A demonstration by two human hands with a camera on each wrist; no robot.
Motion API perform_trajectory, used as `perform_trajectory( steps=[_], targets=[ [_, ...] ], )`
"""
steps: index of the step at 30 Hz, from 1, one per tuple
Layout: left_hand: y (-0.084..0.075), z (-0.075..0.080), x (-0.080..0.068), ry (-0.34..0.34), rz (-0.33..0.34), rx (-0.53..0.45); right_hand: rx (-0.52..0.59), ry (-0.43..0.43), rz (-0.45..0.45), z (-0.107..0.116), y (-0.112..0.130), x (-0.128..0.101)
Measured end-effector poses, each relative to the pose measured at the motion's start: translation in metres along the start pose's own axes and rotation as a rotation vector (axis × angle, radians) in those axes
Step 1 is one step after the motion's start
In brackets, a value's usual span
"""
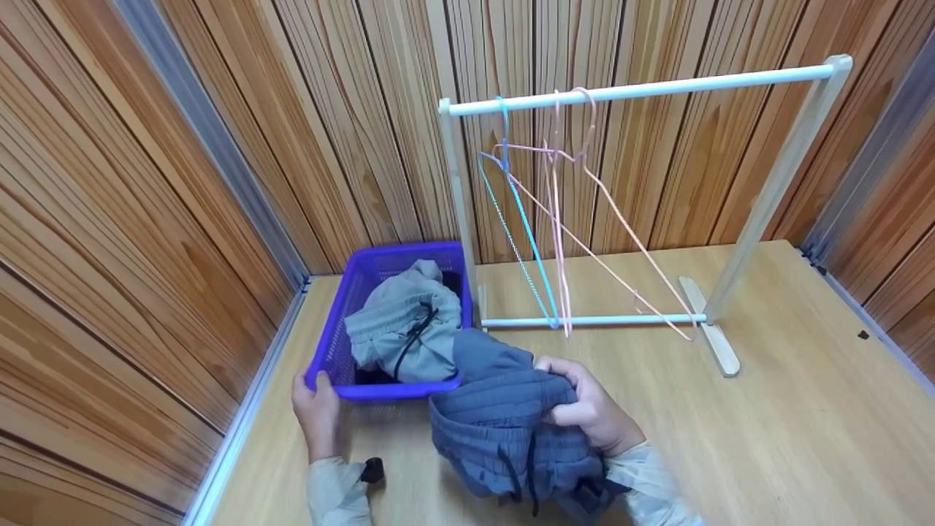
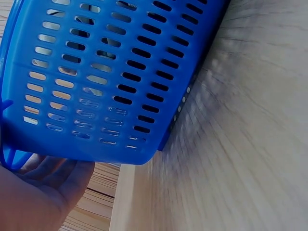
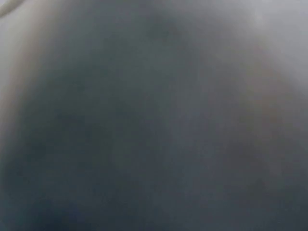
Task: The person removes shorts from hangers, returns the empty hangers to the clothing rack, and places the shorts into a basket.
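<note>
A purple-blue plastic basket (image 1: 332, 343) stands on the table, with light grey drawstring trousers (image 1: 409, 321) bunched inside it. My left hand (image 1: 318, 409) grips its near left corner, thumb over the rim. In the left wrist view the fingers of that hand (image 2: 53, 187) lie against the outer wall of the slotted basket (image 2: 110, 96). Dark blue-grey trousers (image 1: 504, 424) with a gathered waistband and black drawstrings hang from my right hand (image 1: 588, 405), in front of the basket's right corner. Blurred dark cloth (image 3: 154, 125) fills the right wrist view.
Right of the basket stands a white clothes rack (image 1: 643, 86) with a low crossbar. A blue hanger (image 1: 527, 226) and several pink hangers (image 1: 621, 219) hang from its left half. Wood-panelled walls (image 1: 350, 131) enclose the table (image 1: 803, 409) at the back and sides.
</note>
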State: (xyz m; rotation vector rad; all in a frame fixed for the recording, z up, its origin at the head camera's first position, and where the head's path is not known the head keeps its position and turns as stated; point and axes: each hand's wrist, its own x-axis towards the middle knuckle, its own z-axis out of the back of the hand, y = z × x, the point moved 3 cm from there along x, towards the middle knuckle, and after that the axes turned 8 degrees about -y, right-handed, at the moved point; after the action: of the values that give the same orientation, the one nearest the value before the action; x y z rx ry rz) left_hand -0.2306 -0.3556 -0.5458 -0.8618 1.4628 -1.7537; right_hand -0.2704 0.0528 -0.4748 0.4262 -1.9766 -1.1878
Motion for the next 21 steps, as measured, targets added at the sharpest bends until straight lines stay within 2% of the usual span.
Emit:
perform_trajectory(
  steps=[10, 15, 21],
  targets=[
    [0.0, 0.0, 0.001, 0.014, 0.012, -0.002, 0.011, -0.129, 0.035, -0.02, 0.009, 0.006],
    [-0.001, 0.0, 0.001, 0.004, 0.001, 0.003, -0.001, -0.204, 0.021, -0.035, 0.016, 0.015],
    [-0.001, 0.0, -0.001, -0.009, -0.036, 0.012, 0.07, -0.212, 0.085, -0.056, 0.034, 0.034]
  ],
)
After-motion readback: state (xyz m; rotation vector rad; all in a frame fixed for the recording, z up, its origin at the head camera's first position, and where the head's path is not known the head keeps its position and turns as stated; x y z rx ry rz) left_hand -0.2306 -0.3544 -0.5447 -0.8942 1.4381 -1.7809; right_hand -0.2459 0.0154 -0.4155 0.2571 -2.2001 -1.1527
